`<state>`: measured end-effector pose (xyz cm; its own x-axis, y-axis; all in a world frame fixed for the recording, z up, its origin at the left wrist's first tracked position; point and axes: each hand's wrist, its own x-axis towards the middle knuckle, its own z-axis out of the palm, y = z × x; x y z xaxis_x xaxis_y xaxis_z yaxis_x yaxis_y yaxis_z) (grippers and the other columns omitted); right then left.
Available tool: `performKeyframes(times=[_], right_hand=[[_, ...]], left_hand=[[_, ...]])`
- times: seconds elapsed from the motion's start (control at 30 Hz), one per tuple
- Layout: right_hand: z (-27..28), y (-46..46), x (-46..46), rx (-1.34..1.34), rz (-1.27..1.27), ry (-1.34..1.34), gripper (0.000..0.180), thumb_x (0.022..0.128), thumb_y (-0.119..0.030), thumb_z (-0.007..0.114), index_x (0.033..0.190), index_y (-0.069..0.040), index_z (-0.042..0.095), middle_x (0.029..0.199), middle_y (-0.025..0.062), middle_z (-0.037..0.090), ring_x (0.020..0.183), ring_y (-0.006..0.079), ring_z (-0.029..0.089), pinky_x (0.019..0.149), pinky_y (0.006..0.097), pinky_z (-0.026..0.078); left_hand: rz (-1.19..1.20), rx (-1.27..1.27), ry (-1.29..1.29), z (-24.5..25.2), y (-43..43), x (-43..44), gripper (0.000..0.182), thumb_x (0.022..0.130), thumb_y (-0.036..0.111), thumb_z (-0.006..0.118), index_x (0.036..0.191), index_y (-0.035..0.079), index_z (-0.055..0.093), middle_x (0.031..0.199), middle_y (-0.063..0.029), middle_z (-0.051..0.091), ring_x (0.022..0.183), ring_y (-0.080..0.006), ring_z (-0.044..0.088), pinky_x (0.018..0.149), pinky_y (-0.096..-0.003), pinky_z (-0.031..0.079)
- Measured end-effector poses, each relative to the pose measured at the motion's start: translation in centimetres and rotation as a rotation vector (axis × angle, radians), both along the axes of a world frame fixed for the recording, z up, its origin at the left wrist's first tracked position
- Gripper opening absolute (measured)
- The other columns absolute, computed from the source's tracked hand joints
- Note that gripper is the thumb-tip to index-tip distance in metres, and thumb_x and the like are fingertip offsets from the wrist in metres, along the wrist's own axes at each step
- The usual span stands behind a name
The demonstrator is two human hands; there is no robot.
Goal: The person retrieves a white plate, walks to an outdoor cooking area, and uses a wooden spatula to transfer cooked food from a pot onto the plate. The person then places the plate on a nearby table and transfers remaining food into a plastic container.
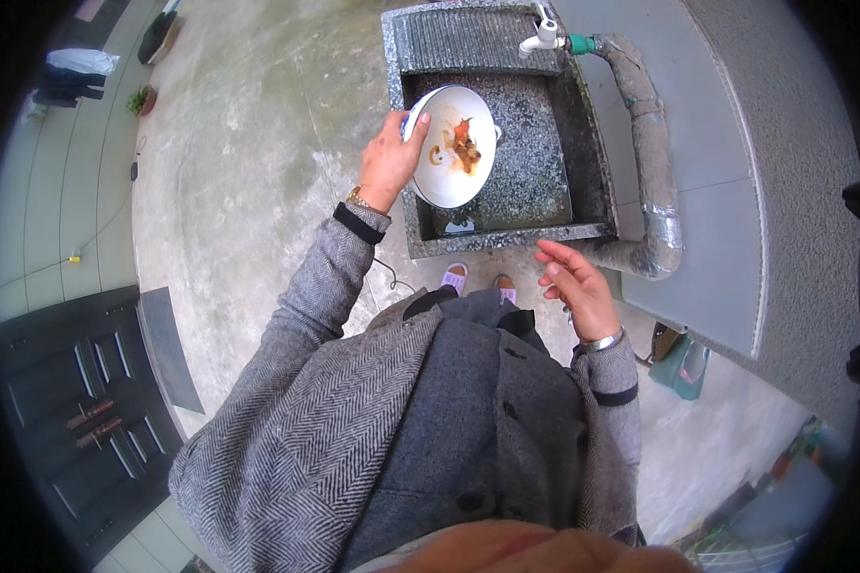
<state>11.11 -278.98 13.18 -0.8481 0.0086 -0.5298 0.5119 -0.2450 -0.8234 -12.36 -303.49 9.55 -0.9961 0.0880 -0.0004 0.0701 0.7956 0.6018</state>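
Observation:
My left hand [394,154] grips the left rim of a white bowl [448,188] with a blue pattern on its outside, thumb over the edge. The bowl is tilted above the basin of a speckled stone sink [502,240]. Reddish-brown food scraps [464,150] lie inside the bowl. My right hand [572,283] is empty, its fingers apart and slightly bent, near the sink's front right corner. A little water shows in the basin's near left corner.
A white tap [543,39] with a green connector stands over the sink's ribbed washboard [466,36]. A wrapped pipe [648,150] runs down the right side, along a tiled wall. A green bag [681,369] is low at the right. Dark double doors [86,415] are at the left.

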Motion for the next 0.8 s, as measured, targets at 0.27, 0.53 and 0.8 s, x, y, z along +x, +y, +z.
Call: performKeyframes(times=[0.27, 0.53, 0.8], right_hand=[[-0.7, 0.3, -0.2, -0.004, 0.003, 0.027, 0.041, 0.100, -0.024, 0.059, 0.137, -0.008, 0.055, 0.125, 0.0052, 0.063, 0.091, 0.0068, 0.062, 0.080, 0.0230, 0.049], [-1.1, 0.1, -0.8, 0.003, 0.012, 0.002, 0.041, 0.100, -0.020, 0.057, 0.139, -0.007, 0.053, 0.126, 0.0046, 0.063, 0.091, 0.0075, 0.059, 0.080, 0.0228, 0.049], [-1.9, 0.3, -1.3, 0.013, 0.017, -0.022, 0.041, 0.100, -0.021, 0.058, 0.138, -0.007, 0.054, 0.127, 0.0047, 0.063, 0.090, 0.0072, 0.059, 0.079, 0.0228, 0.049]], left_hand=[[0.025, 0.023, -0.069, -0.4, -0.5, -0.8, 0.062, 0.095, 0.063, 0.047, 0.122, 0.008, 0.058, 0.106, -0.0242, 0.069, 0.103, -0.0452, 0.064, 0.090, -0.0478, 0.050], [0.008, -0.003, -0.060, -0.5, -0.9, -0.8, 0.063, 0.094, 0.064, 0.046, 0.122, 0.009, 0.059, 0.107, -0.0247, 0.069, 0.104, -0.0459, 0.064, 0.090, -0.0487, 0.050], [0.048, -0.008, -0.101, -0.7, -1.8, -1.4, 0.067, 0.094, 0.066, 0.045, 0.124, 0.007, 0.058, 0.109, -0.0257, 0.068, 0.107, -0.0449, 0.063, 0.092, -0.0480, 0.049]])
